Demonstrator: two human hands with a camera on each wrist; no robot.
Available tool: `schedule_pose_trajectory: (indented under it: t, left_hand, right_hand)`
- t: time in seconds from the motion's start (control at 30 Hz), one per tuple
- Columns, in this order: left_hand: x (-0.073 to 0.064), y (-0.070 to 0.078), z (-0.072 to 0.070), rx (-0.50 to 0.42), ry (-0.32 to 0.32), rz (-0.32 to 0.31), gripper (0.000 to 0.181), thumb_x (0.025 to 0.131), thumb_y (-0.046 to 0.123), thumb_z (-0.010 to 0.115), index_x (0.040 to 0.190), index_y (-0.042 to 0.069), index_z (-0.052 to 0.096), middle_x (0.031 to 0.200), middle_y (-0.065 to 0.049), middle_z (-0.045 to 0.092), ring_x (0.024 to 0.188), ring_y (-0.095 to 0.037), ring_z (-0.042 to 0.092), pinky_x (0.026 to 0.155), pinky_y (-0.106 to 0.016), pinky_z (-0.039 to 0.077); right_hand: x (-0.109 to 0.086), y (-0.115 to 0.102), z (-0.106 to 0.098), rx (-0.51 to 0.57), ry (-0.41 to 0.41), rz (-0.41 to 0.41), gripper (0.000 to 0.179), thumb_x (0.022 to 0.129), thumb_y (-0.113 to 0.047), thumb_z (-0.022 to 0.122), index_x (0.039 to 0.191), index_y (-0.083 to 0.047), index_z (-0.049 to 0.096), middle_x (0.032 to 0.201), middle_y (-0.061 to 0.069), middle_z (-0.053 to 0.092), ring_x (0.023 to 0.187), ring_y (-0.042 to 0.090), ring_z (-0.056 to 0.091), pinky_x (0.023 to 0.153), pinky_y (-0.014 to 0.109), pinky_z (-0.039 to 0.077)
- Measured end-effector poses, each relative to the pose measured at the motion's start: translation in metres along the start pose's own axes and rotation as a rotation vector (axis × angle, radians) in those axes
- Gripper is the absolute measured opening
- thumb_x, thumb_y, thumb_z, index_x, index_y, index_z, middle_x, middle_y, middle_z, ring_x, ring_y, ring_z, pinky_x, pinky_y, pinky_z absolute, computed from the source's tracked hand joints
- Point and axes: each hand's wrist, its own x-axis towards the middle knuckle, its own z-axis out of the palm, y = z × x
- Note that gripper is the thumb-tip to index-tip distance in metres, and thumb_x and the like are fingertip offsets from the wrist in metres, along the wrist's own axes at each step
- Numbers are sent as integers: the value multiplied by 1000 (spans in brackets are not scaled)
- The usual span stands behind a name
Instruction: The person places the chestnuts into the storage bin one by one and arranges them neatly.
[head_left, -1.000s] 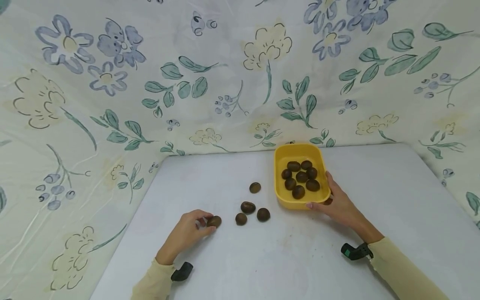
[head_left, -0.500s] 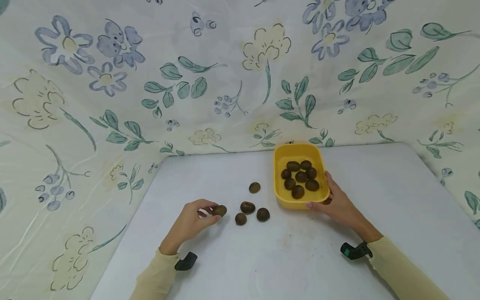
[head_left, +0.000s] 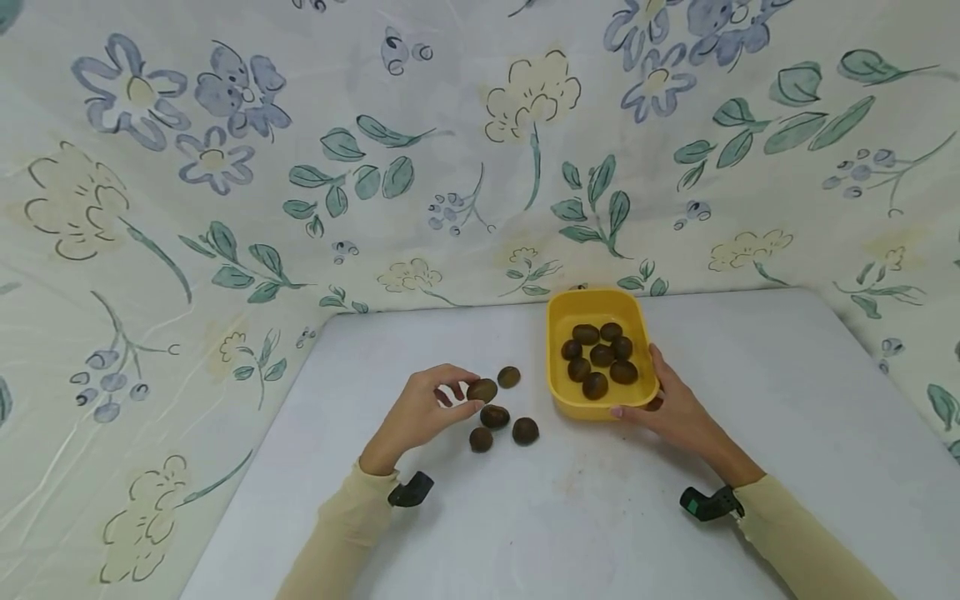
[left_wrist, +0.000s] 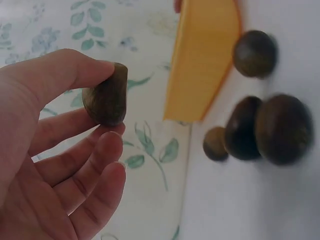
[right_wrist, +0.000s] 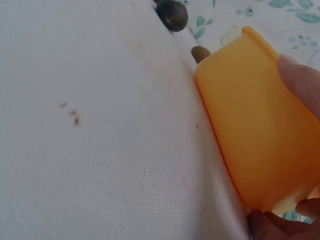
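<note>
Because the yellow box (head_left: 588,410) apparently needed steadying, the right hand (head_left: 671,404) grasped its near corner.
The left hand (head_left: 431,407) pinched a brown nut (head_left: 482,390) above the tabletop (head_left: 555,508), probably for clearance from four loose nuts (head_left: 495,417).

Left hand (head_left: 423,408) moved forward and to the right — brown nut (head_left: 482,390) carried along between thumb and fingers, now just beside the farthest loose nut (head_left: 509,377) and closer to the yellow container (head_left: 592,412), beige left sleeve (head_left: 341,521) following — farther out over the table (head_left: 510,517).
</note>
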Motion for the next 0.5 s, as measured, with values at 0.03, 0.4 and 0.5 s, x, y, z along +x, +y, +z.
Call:
schedule_pose_trajectory:
  t: [0.03, 0.4, 0.5]
  left_hand:
    - [5, 3, 2, -5, 1, 12, 31, 88, 18, 82, 116, 8, 75, 105, -4, 76, 88, -24, 67, 73, -30, 59]
    - [51, 22, 23, -45, -10, 64, 31, 87, 22, 82, 116, 10, 76, 106, -4, 76, 79, -14, 60, 65, -24, 48]
    - [61, 26, 29, -57, -29, 56, 32, 88, 22, 82, 117, 10, 76, 107, -4, 75, 78, -15, 58, 63, -21, 44]
  right_hand:
    - [0, 0, 0, 2, 0, -2, 131, 83, -54, 83, 166, -13, -10, 175, 20, 6, 157, 47, 22, 122, 60, 32]
    - [0, 2, 0, 3, 3, -23, 130, 84, -52, 83, 166, -13, -9, 174, 20, 6, 157, 48, 21, 121, 60, 32]
    - [0, 2, 0, 1, 5, -22, 130, 83, -52, 83, 166, -12, -9, 174, 20, 6, 157, 48, 21, 122, 60, 31]
